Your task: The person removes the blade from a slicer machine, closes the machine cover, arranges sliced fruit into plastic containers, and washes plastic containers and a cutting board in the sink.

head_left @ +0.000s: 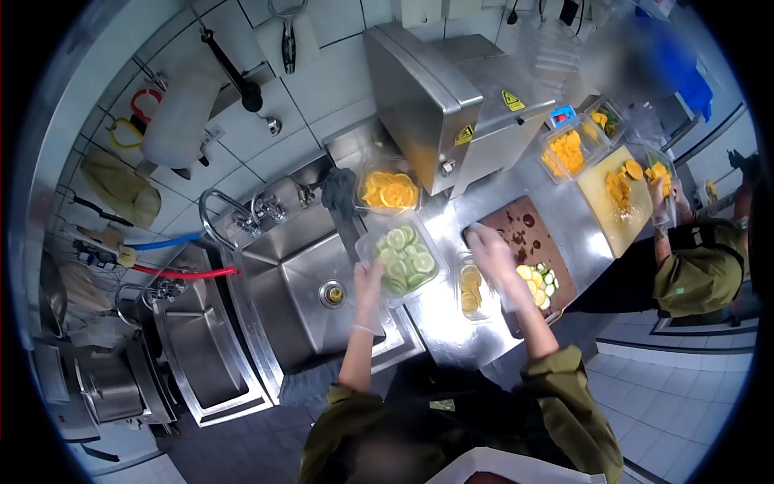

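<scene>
My left hand [368,282] grips the near left side of a clear plastic container [439,277] filled with lime slices [407,256], held at the sink's right edge. My right hand [490,252] is over the left edge of a brown cutting board [558,252], its fingers curled down. A small dark shape shows by its fingertips; what it is I cannot make out. On the board lie yellow and green-rimmed citrus slices [538,282] and dark wet patches. Between my hands stands a clear container with lemon slices [470,292].
A container of orange slices [389,191] stands behind the limes, beside a dark cloth [339,192]. Steel sinks [302,270] are to the left, a steel machine [419,105] at the back. At right a co-worker handles orange fruit over a pale cutting board [619,230], near a container of orange pieces [564,153].
</scene>
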